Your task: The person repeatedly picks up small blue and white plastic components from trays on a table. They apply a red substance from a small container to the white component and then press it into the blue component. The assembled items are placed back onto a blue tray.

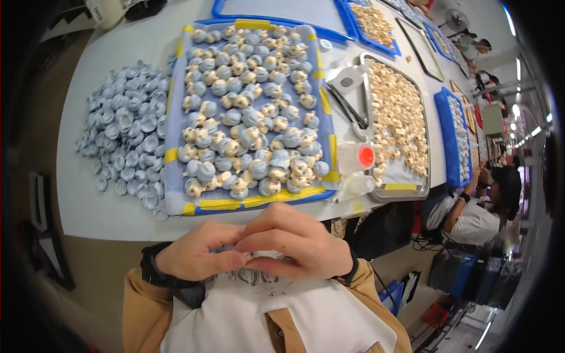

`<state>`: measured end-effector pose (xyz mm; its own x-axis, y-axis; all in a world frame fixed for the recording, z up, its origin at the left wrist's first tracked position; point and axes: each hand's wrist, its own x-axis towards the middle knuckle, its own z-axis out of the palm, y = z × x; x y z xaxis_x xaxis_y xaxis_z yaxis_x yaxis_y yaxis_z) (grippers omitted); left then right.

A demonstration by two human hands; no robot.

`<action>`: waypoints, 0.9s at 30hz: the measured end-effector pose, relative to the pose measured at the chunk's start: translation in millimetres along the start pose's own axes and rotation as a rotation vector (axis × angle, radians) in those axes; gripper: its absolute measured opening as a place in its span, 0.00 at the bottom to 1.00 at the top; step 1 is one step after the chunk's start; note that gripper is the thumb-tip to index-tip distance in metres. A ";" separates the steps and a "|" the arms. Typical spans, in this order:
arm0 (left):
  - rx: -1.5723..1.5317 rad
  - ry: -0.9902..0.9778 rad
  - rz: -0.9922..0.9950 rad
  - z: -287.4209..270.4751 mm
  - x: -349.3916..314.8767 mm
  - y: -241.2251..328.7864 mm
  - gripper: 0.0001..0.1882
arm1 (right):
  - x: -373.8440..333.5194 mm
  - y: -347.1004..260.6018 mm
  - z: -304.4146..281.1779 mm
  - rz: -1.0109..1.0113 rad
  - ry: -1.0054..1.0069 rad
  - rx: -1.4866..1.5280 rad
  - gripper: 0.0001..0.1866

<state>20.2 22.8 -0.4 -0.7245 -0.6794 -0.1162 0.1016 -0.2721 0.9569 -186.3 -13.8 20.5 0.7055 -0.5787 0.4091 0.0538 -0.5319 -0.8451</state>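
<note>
My left hand point(200, 250) and my right hand point(291, 241) meet just off the table's near edge, in front of my chest. Their fingers are bent and pressed together, thumbs inward. Whatever lies between them is mostly hidden; a bit of light blue shows near the left fingers. Closest to both hands is a cloth-lined blue tray point(253, 203) edged with yellow tape. In it lie many small doll heads point(253, 117) with cream faces and light blue hair. Left of the tray is a heap of light blue cup-shaped hair pieces point(125, 120).
Right of the tray stand a bottle with a red cap point(366, 156), a white bottle point(351, 79) and a dark-handled tool point(348, 106). Beyond them, a metal tray point(425, 147) holds small cream pieces point(397, 112). A co-worker point(479, 212) sits at the far right beside a blue bin point(450, 138).
</note>
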 end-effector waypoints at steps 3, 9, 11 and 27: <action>-0.025 -0.014 0.012 1.5 -5.7 0.5 0.18 | -0.8 -2.2 1.1 0.024 -0.080 0.092 0.16; -0.204 0.209 -0.036 2.6 -19.4 -9.0 0.15 | -6.1 -15.1 -25.4 0.094 -0.075 0.012 0.13; -0.436 0.265 0.047 4.2 -20.6 -10.7 0.15 | -19.7 -30.6 -57.1 0.136 0.221 -0.259 0.12; -0.257 0.581 0.170 6.2 -10.1 -16.5 0.33 | -36.8 -1.4 -109.0 0.426 0.347 -0.992 0.10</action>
<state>21.6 38.4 -13.3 -0.2051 -0.9651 -0.1626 0.3940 -0.2335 0.8889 -289.4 -59.1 44.0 0.2896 -0.8879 0.3574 -0.8369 -0.4161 -0.3557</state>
